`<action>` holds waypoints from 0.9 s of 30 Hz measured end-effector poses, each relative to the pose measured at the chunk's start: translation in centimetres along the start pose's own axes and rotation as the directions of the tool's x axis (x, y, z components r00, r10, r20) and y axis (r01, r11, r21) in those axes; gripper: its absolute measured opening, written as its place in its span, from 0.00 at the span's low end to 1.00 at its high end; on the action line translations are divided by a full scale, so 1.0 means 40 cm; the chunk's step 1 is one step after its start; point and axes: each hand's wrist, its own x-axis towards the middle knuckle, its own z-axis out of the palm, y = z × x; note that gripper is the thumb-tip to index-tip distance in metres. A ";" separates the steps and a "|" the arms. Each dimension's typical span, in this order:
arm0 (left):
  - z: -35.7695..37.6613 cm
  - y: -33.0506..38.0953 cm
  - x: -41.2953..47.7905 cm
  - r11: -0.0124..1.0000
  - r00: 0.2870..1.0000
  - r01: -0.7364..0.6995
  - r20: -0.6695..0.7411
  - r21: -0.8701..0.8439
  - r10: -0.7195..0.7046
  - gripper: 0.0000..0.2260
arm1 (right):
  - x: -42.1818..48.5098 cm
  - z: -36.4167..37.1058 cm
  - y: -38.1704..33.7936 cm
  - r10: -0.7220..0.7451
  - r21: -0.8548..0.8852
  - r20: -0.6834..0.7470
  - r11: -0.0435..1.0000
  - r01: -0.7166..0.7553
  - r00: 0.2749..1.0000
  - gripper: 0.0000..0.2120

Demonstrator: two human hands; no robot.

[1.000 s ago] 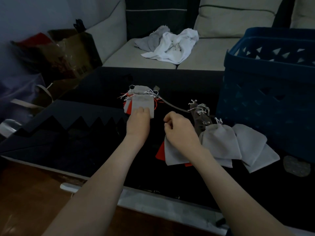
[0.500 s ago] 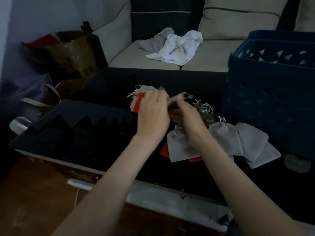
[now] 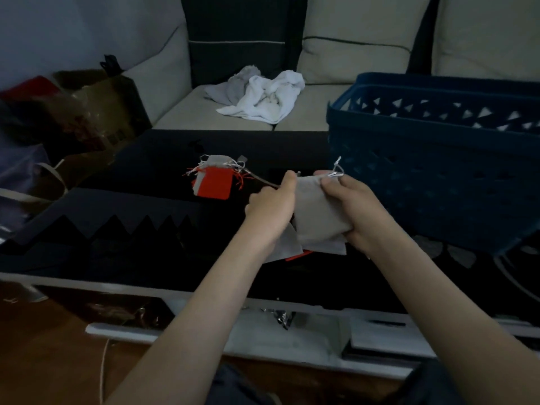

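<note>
A black tabletop (image 3: pixel 152 247) with a pale front edge fills the middle of the view, and both hands are clamped on one grey pouch (image 3: pixel 317 211) held just above it, right of centre. The left hand (image 3: pixel 271 206) pinches the pouch's upper left edge with curled fingers. The right hand (image 3: pixel 355 210) grips its right side, with the white drawstring (image 3: pixel 337 168) sticking up by the fingertips. Under the hands a few more grey pouches and a sliver of a red one lie as a loose heap (image 3: pixel 324 247) on the tabletop. Well to the left of the held pouch sits a small stack (image 3: pixel 214 186) of pouches, a red one on top and tangled strings at its far end. A dark sheet (image 3: pixel 131 226) with a zigzag edge lies across the tabletop's left part. A blue basket (image 3: pixel 438 176) with triangular cut-outs stands on the right side, near the right hand. Behind the tabletop is a pale sofa (image 3: pixel 187 118) with a dark cushion (image 3: pixel 236 39) against its back, and a crumpled white towel (image 3: pixel 263 97) lies on the seat. A brown paper bag (image 3: pixel 96 112) stands at the left, beside the sofa's arm. Brown wooden floor (image 3: pixel 43 352) shows below the tabletop's edge at the lower left. The room is dim
</note>
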 end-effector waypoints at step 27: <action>0.128 -0.004 -0.012 0.371 0.988 0.153 0.146 -0.916 -0.047 0.21 | -0.014 -0.171 -0.006 0.018 0.320 -0.067 0.947 0.004 0.998 0.15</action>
